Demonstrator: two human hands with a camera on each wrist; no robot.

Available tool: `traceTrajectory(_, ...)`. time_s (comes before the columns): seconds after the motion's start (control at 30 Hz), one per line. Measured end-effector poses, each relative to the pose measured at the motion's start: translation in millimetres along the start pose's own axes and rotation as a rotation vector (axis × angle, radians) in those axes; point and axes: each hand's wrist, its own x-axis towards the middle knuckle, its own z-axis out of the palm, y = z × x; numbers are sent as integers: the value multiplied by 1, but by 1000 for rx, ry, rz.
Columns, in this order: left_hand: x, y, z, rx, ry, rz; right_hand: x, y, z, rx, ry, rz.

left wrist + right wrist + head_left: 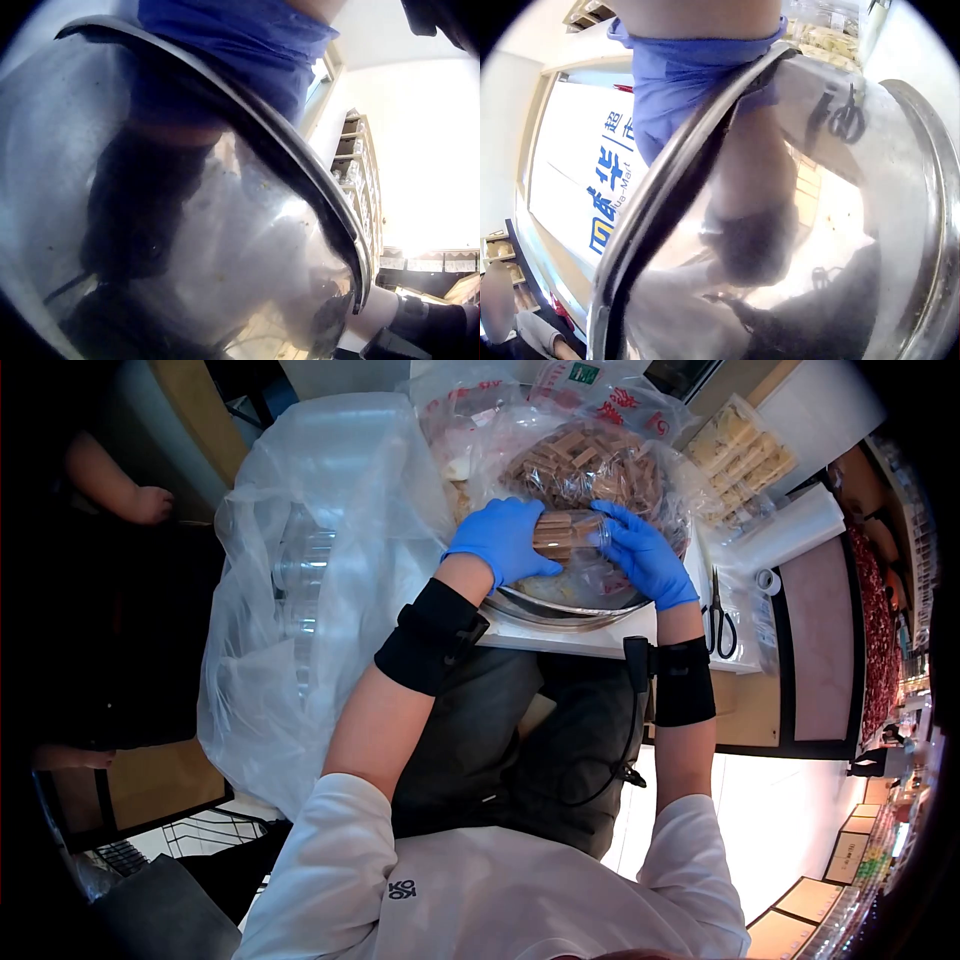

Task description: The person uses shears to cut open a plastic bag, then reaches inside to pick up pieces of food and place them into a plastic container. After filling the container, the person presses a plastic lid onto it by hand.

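In the head view, a clear container of brown sticks [554,536] lies sideways between two blue-gloved hands. The left hand [500,542] grips its left end, thumb below and fingers above. At its right end, the right hand [645,552] holds the clear rim with curled fingers. Just beyond is a plastic-lined heap of brown sticks [590,465] in a round metal basin [570,612]. Both wrist views show mostly the shiny basin wall [225,247] [832,195] and a glove cuff [225,52] [682,82]; the fingers are hidden there.
Left of the basin stands a large translucent bag [330,580] with clear containers inside. On the right are black scissors [718,622], a tape roll [768,581], a white roll [795,528] and packs of pale pieces [735,450]. Another person's hand [150,505] shows at far left.
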Motion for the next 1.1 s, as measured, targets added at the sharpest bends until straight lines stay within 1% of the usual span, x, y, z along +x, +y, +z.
traceTrajectory(0.03, 0, 0, 0, -1, 0, 0, -1, -2, 1, 0, 0, 1)
traceTrajectory(0.1, -1, 1, -2, 7, -17, -3, -3, -7, 3, 150, -76, 45)
traceTrajectory(0.2, -2, 4, -5, 11, -13, -4, -2, -6, 6, 172, -38, 31)
traceTrajectory(0.53, -1, 2, -3, 15, -21, -2, 1, -3, -1, 200, -47, 63)
traceTrajectory(0.63, 0, 2, -4, -19, -34, -26, 3, 0, -6, 173, -87, 24)
traceTrajectory(0.77, 1, 0, -1, -31, 1, -51, 9, 4, -10, 124, -39, 18)
traceTrajectory(0.9, 1, -2, -1, -46, 17, -45, 2, -1, -1, 90, -3, 16)
traceTrajectory(1.1, 0, -3, -6, -100, -22, -9, 0, -2, -2, 113, -24, 27)
